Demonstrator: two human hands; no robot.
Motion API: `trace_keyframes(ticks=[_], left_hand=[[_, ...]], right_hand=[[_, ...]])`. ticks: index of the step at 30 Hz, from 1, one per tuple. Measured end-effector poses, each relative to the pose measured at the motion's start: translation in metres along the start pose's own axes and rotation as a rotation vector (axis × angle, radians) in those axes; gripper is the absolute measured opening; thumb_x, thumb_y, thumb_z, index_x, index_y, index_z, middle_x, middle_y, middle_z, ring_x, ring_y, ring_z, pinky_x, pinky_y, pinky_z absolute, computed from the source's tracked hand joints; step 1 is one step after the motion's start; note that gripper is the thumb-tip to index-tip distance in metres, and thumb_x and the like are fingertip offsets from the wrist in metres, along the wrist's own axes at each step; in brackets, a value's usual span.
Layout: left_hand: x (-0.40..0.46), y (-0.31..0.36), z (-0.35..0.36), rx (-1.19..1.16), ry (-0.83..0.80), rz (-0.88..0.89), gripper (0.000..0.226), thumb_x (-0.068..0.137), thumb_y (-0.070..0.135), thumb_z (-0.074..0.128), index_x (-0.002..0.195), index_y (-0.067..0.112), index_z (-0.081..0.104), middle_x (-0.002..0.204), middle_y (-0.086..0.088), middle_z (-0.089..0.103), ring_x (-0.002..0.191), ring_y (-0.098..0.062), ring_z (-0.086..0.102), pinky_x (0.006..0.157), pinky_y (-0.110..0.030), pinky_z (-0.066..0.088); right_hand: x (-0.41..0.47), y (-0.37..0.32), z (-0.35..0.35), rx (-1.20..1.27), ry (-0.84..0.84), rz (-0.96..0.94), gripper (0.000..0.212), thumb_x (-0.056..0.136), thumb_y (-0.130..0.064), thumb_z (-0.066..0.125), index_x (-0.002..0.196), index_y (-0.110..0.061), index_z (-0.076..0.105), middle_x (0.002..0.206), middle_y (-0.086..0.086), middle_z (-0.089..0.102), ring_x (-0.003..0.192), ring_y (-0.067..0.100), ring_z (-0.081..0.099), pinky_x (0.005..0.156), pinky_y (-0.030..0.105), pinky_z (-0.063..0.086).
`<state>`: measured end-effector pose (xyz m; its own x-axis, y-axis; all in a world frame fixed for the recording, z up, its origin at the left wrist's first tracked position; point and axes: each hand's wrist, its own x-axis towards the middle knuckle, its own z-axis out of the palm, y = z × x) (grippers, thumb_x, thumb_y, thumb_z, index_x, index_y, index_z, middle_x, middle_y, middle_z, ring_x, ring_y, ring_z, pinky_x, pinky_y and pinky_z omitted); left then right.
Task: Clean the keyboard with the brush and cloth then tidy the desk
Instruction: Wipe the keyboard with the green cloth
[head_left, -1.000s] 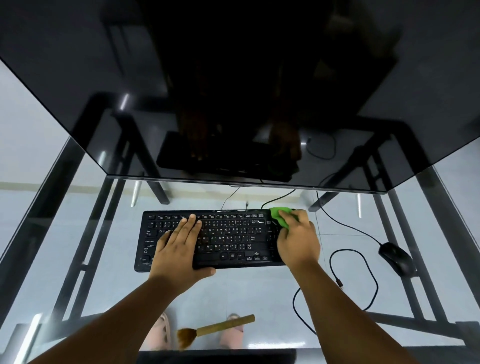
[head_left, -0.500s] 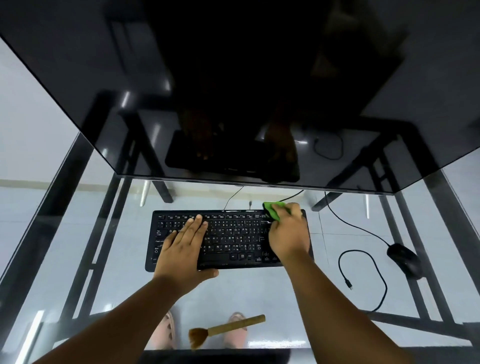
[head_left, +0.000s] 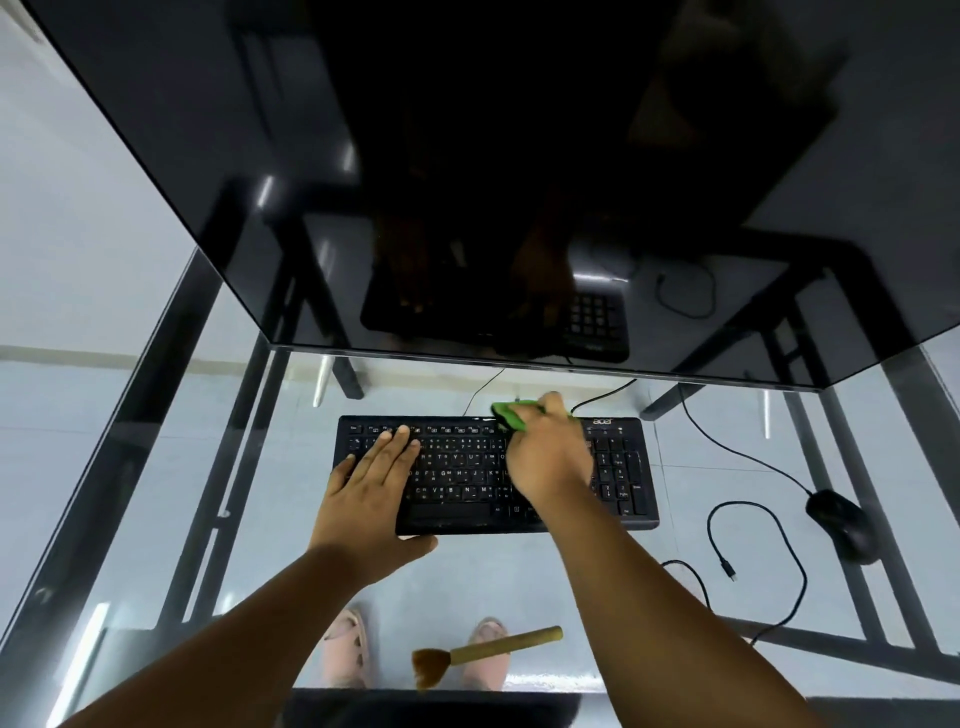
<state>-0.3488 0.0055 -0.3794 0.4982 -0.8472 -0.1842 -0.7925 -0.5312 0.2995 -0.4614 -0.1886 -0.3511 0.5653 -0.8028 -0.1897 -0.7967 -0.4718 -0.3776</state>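
Glass desk (head_left: 519, 582): left hand (head_left: 371, 493) lies flat, steadying the keyboard (head_left: 623, 467); right hand (head_left: 550, 457) grips the green cloth (head_left: 508, 415), wiping its top edge.

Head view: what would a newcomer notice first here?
The big dark monitor fills the top. Below it, the right hand presses a green cloth on the black keyboard's back edge while the left hand lies flat on its keys. A brush lies nearest the viewer.

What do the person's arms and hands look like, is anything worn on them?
Both forearms are bare: no sleeves show. The left hand and the right hand wear no gloves, and no rings, watch or bracelet can be seen. No markings are visible.
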Motion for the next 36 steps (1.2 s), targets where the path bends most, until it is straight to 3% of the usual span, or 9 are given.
trace_keyframes(ticks=[5, 9, 13, 20, 22, 25, 28, 32, 36], left_hand=[[-0.003, -0.001, 0.001, -0.007, 0.037, -0.035, 0.106, 0.065, 0.071, 0.051, 0.153, 0.024, 0.016, 0.161, 0.008, 0.007, 0.148, -0.01, 0.005, 0.118, -0.035, 0.006], [-0.003, -0.004, -0.001, -0.023, 0.03, -0.014, 0.105, 0.069, 0.071, 0.05, 0.154, 0.025, 0.008, 0.162, 0.01, 0.0, 0.148, -0.008, -0.002, 0.116, -0.03, -0.003], [-0.004, -0.006, -0.001, -0.014, 0.034, -0.012, 0.105, 0.07, 0.073, 0.05, 0.154, 0.027, 0.004, 0.161, 0.011, -0.003, 0.148, -0.007, -0.004, 0.115, -0.028, -0.005], [-0.003, -0.007, 0.0, -0.012, 0.042, -0.012, 0.105, 0.069, 0.071, 0.05, 0.154, 0.026, 0.008, 0.162, 0.011, 0.0, 0.148, -0.007, -0.001, 0.115, -0.029, -0.004], [-0.004, -0.007, 0.0, -0.008, 0.037, -0.016, 0.104, 0.07, 0.071, 0.05, 0.154, 0.026, 0.007, 0.162, 0.01, 0.0, 0.148, -0.008, -0.001, 0.116, -0.029, -0.004], [-0.004, -0.004, 0.001, 0.013, 0.029, -0.023, 0.104, 0.07, 0.07, 0.05, 0.154, 0.026, 0.006, 0.162, 0.008, -0.002, 0.148, -0.011, -0.003, 0.118, -0.034, -0.003], [-0.003, 0.003, 0.004, 0.031, 0.03, -0.019, 0.102, 0.07, 0.066, 0.051, 0.154, 0.025, 0.01, 0.162, 0.005, 0.002, 0.149, -0.016, -0.001, 0.12, -0.039, 0.003], [0.001, 0.019, 0.011, 0.033, 0.023, 0.027, 0.102, 0.071, 0.069, 0.047, 0.154, 0.026, 0.006, 0.162, 0.008, -0.004, 0.148, -0.011, -0.005, 0.12, -0.039, 0.002], [0.006, 0.038, 0.02, 0.023, -0.001, 0.084, 0.105, 0.073, 0.077, 0.044, 0.154, 0.025, 0.0, 0.16, 0.01, -0.013, 0.147, -0.009, -0.008, 0.12, -0.039, 0.002]], right_hand=[[-0.015, -0.022, 0.015, 0.006, -0.067, -0.237, 0.045, 0.089, -0.015, 0.051, 0.128, -0.036, 0.059, 0.122, -0.015, 0.045, 0.107, 0.015, 0.048, 0.07, 0.034, 0.057], [-0.016, 0.007, 0.007, -0.015, 0.06, -0.072, 0.041, 0.09, -0.017, 0.049, 0.124, -0.037, 0.061, 0.122, -0.014, 0.046, 0.105, 0.016, 0.049, 0.059, 0.028, 0.054], [-0.003, -0.005, 0.005, -0.036, 0.033, 0.063, 0.04, 0.091, -0.016, 0.048, 0.127, -0.03, 0.059, 0.123, -0.005, 0.044, 0.106, 0.023, 0.048, 0.061, 0.03, 0.051], [-0.013, -0.024, 0.018, -0.004, -0.069, -0.26, 0.049, 0.088, -0.013, 0.049, 0.131, -0.035, 0.057, 0.122, -0.013, 0.045, 0.107, 0.016, 0.048, 0.075, 0.034, 0.056], [-0.018, -0.006, 0.015, -0.021, -0.021, -0.242, 0.048, 0.088, -0.014, 0.048, 0.128, -0.037, 0.059, 0.123, -0.015, 0.047, 0.107, 0.014, 0.048, 0.071, 0.034, 0.057], [-0.022, 0.03, 0.005, -0.012, 0.095, -0.053, 0.047, 0.088, -0.014, 0.05, 0.129, -0.036, 0.059, 0.13, -0.011, 0.046, 0.108, 0.019, 0.049, 0.065, 0.031, 0.055], [-0.02, 0.044, 0.003, 0.022, 0.145, 0.055, 0.049, 0.088, -0.012, 0.051, 0.132, -0.031, 0.057, 0.135, -0.005, 0.044, 0.109, 0.026, 0.048, 0.067, 0.032, 0.05], [-0.026, 0.045, 0.004, 0.007, 0.063, -0.092, 0.052, 0.087, -0.014, 0.053, 0.136, -0.033, 0.054, 0.139, -0.007, 0.041, 0.115, 0.022, 0.047, 0.08, 0.036, 0.056], [-0.035, 0.076, -0.008, -0.04, 0.081, -0.097, 0.047, 0.087, -0.016, 0.051, 0.129, -0.037, 0.058, 0.134, -0.012, 0.045, 0.11, 0.02, 0.048, 0.068, 0.034, 0.055]])
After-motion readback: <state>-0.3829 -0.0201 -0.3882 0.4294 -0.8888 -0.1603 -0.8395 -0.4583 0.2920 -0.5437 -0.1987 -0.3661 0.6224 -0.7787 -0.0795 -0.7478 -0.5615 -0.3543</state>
